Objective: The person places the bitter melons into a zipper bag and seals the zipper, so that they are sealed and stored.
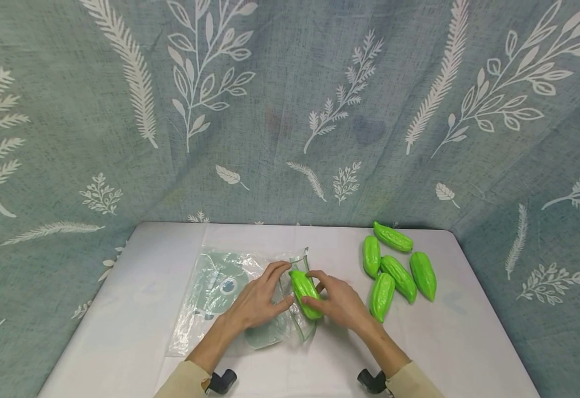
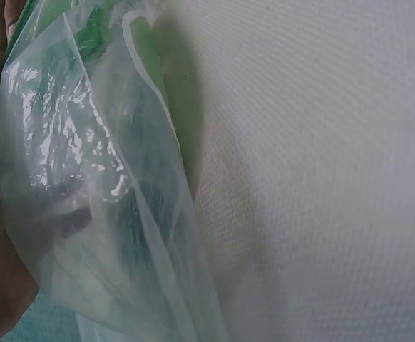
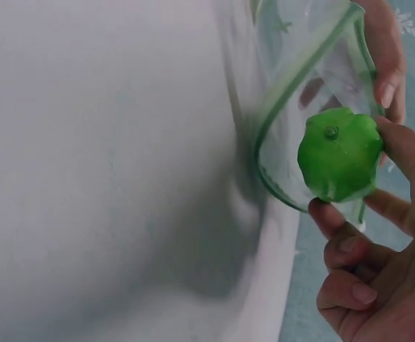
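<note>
A clear plastic zip bag (image 1: 210, 331) with a green-edged mouth and a blue-green cartoon print lies across the middle of the table. My left hand (image 1: 256, 303) grips the bag at its mouth, which gapes toward the right. With fingertips and thumb, my right hand (image 1: 343, 305) pinches a bright green bitter melon (image 1: 303, 293) at the mouth. In the right wrist view, the bitter melon (image 3: 339, 153) shows its stubby end, overlapping the bag's green rim (image 3: 282, 107). Crinkled film of the bag (image 2: 72, 157) fills the left part of the left wrist view, hiding some of the left fingers.
Several more bitter melons (image 1: 399, 276) lie grouped at the right of the white table (image 1: 469, 342). Behind it hangs a blue-green curtain (image 1: 290, 110) with white leaf prints, which also runs along both sides.
</note>
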Demonstrator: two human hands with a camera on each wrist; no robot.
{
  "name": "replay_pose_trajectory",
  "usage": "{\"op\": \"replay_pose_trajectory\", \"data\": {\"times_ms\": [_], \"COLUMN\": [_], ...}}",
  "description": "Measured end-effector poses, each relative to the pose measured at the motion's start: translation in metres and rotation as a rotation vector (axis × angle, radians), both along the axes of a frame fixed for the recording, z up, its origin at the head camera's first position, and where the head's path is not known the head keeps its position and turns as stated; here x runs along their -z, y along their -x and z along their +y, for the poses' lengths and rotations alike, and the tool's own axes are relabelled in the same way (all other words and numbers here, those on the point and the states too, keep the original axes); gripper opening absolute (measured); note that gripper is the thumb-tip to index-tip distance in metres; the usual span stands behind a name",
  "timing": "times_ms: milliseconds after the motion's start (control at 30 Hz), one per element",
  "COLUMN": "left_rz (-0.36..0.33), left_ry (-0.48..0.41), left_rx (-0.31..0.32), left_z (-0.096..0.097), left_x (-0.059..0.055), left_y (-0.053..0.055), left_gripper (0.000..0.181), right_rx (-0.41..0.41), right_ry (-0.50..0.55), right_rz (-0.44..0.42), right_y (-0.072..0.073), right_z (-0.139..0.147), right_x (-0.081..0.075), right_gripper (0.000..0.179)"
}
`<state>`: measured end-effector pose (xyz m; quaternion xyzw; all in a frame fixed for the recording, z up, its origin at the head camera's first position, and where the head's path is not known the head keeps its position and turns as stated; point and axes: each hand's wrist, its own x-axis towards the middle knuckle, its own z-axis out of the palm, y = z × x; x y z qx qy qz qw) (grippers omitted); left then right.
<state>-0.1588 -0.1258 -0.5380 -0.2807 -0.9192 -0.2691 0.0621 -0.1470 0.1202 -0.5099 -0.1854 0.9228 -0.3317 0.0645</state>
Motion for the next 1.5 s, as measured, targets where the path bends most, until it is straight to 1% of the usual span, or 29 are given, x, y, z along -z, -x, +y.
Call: {"op": "replay_pose_trajectory", "data": {"times_ms": [167,400,600,800,1067,1200,1333,1500], "left_rz": [0.008,-0.015,-0.005,-0.001,0.018,0.03,0.022,0.018], "left_ry": [0.0,0.003,-0.002,0.0,-0.007,-0.005,0.0,-0.001], "left_rx": [0.003,0.005,0.004,0.002,0.008,0.009,0.01,0.01], "left_z": [0.0,-0.001,0.0,-0.001,0.0,0.0,0.0,0.0], "left_x": [0.0,0.0,0.002,0.003,0.001,0.001,0.0,0.0], "left_y": [0.0,-0.001,0.0,0.0,-0.001,-0.001,-0.001,-0.001], "left_gripper": [0.077,0.079,0.08,0.08,0.08,0.08,0.081,0.082], "right_rx": [-0.002,-0.005,-0.012,-0.009,-0.029,-0.033,-0.042,-0.057], "right_ry": [-0.003,0.015,0.011,0.011,-0.015,-0.015,-0.019,-0.047], "right_rz": [-0.003,0.002,0.018,0.004,0.033,0.02,0.013,0.03], "right_y": [-0.001,0.0,0.0,-0.002,-0.003,-0.003,-0.004,-0.005], "right_z": [-0.005,-0.009,-0.011,-0.013,-0.014,-0.016,-0.017,-0.017], "right_x": [0.004,0.008,0.008,0.007,0.01,0.009,0.009,0.012], "right_gripper": [0.067,0.062,0.061,0.058,0.057,0.055,0.055,0.055]}}
